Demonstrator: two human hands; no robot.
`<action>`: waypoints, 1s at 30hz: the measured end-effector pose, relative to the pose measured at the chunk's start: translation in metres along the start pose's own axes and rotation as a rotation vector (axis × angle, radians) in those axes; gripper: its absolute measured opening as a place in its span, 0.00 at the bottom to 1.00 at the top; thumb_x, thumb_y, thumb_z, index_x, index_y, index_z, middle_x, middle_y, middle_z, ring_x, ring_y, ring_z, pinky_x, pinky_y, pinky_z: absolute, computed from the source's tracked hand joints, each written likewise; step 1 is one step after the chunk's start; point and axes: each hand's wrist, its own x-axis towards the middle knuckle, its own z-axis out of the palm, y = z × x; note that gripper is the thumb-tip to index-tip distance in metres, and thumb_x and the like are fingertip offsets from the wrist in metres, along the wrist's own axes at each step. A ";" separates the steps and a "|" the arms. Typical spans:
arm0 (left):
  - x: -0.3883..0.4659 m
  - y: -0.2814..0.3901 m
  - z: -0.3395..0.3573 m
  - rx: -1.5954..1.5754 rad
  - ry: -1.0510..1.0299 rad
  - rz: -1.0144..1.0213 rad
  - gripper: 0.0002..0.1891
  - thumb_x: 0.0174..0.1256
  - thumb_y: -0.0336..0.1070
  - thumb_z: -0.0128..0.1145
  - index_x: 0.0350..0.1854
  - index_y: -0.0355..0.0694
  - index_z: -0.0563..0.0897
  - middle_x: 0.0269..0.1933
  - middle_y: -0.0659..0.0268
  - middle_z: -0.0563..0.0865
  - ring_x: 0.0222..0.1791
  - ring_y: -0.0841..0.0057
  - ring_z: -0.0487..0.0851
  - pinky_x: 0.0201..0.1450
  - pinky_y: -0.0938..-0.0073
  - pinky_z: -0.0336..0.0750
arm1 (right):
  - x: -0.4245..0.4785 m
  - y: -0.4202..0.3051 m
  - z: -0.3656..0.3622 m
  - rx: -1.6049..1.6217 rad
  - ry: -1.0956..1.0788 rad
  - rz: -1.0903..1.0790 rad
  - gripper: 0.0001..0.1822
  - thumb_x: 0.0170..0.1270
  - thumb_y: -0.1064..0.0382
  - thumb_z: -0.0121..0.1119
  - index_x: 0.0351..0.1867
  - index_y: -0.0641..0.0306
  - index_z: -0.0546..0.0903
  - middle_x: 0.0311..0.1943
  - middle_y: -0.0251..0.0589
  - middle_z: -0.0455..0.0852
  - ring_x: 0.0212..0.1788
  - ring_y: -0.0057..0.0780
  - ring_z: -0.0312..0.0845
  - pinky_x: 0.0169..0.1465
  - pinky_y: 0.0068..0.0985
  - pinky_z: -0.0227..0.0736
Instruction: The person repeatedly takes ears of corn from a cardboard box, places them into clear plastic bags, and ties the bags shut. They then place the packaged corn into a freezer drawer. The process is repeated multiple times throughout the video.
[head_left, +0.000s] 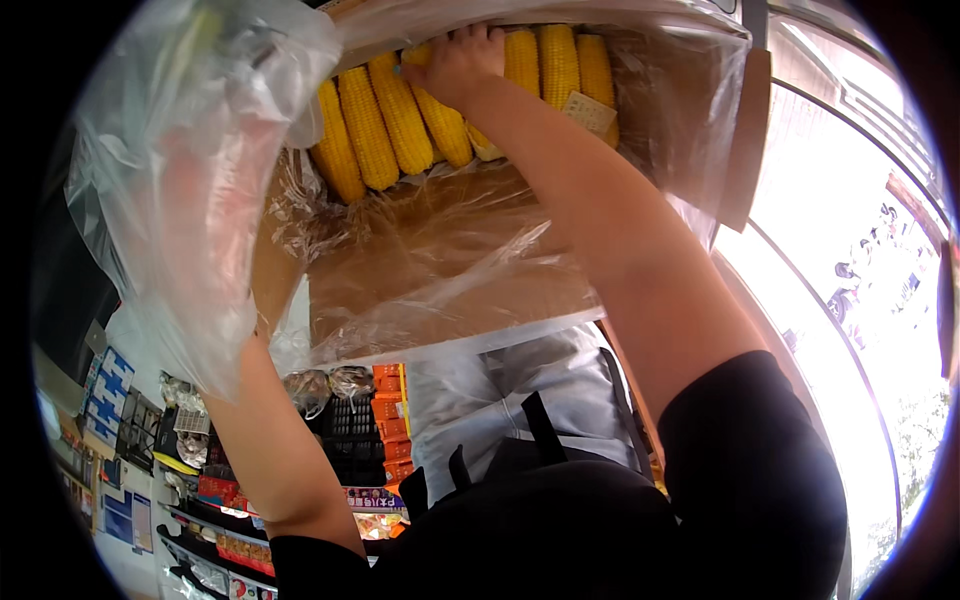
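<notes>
Yellow ears of corn (367, 127) lie side by side in a cardboard box (442, 277) lined with clear plastic film. My right hand (465, 64) is on the upper ends of the middle ears, its thumb to the left and its fingers at the far side. Whether it grips an ear cannot be told. A clear plastic bag (180, 150) covers my left hand (225, 165) and forearm at the upper left. The bag blurs that hand's fingers, and a yellowish patch shows through near its top. A small paper label (590, 112) with writing lies on the right-hand ears.
Below the box is a silvery-grey cover (465, 405). Orange crates (394, 427) and a black crate (349, 442) stand lower down, near bagged goods (307, 390). Shelves with packaged goods (244, 551) are at lower left. A bright glass pane (825, 300) runs along the right.
</notes>
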 end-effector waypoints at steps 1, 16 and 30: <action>-0.003 0.003 0.001 0.012 0.008 0.014 0.31 0.67 0.48 0.39 0.67 0.37 0.51 0.70 0.53 0.50 0.70 0.58 0.44 0.70 0.56 0.38 | 0.004 -0.007 0.003 0.013 -0.026 0.047 0.38 0.56 0.31 0.45 0.59 0.59 0.69 0.57 0.46 0.69 0.59 0.42 0.60 0.62 0.42 0.48; -0.063 0.025 -0.021 -0.117 -0.064 0.059 0.29 0.65 0.47 0.41 0.64 0.36 0.57 0.65 0.51 0.57 0.65 0.56 0.51 0.66 0.54 0.39 | -0.023 -0.017 -0.012 0.512 -0.243 0.148 0.48 0.39 0.37 0.66 0.62 0.57 0.65 0.64 0.56 0.51 0.62 0.56 0.53 0.61 0.42 0.59; -0.161 -0.072 -0.076 0.471 0.001 -0.211 0.23 0.61 0.30 0.54 0.59 0.36 0.66 0.54 0.64 0.74 0.49 0.73 0.76 0.49 0.75 0.73 | -0.136 0.081 -0.140 1.124 0.328 0.102 0.37 0.37 0.56 0.72 0.50 0.66 0.66 0.46 0.44 0.66 0.48 0.33 0.68 0.52 0.27 0.68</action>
